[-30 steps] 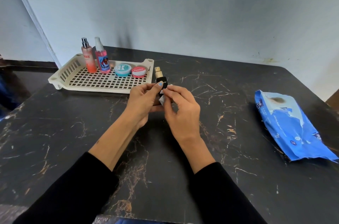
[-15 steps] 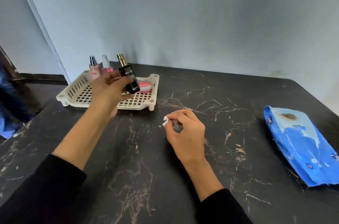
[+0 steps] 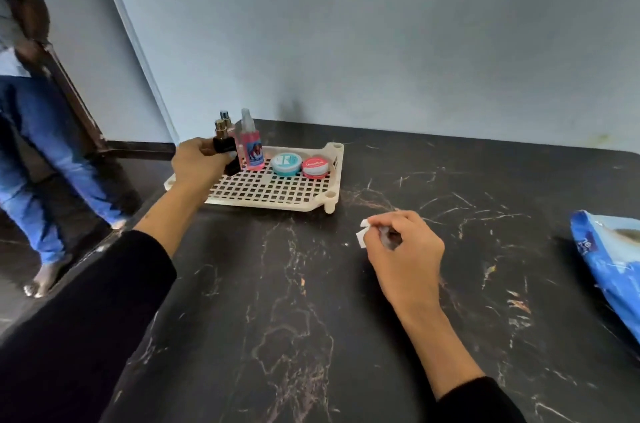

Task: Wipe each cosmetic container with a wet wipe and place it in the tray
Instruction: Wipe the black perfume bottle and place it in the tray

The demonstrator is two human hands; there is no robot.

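My left hand (image 3: 197, 164) grips a black perfume bottle with a gold cap (image 3: 224, 142) upright over the left part of the cream perforated tray (image 3: 277, 194). Whether its base touches the tray floor is hidden by my fingers. Just behind it stand a peach spray bottle (image 3: 226, 118) and a pink spray bottle (image 3: 250, 144). A teal jar (image 3: 286, 163) and a red jar (image 3: 314, 167) sit at the tray's back right. My right hand (image 3: 403, 249) rests on the table, fingers curled round a small white wet wipe (image 3: 362, 234).
A blue wet-wipe pack (image 3: 613, 260) lies at the table's right edge. The black marble table (image 3: 294, 318) meets a grey wall at the back. A person in blue jeans (image 3: 38, 159) stands off the table's left edge.
My left hand has carried the black bottle leftward and down into the tray beside the spray bottles. My right hand has stayed on the table with the wipe.
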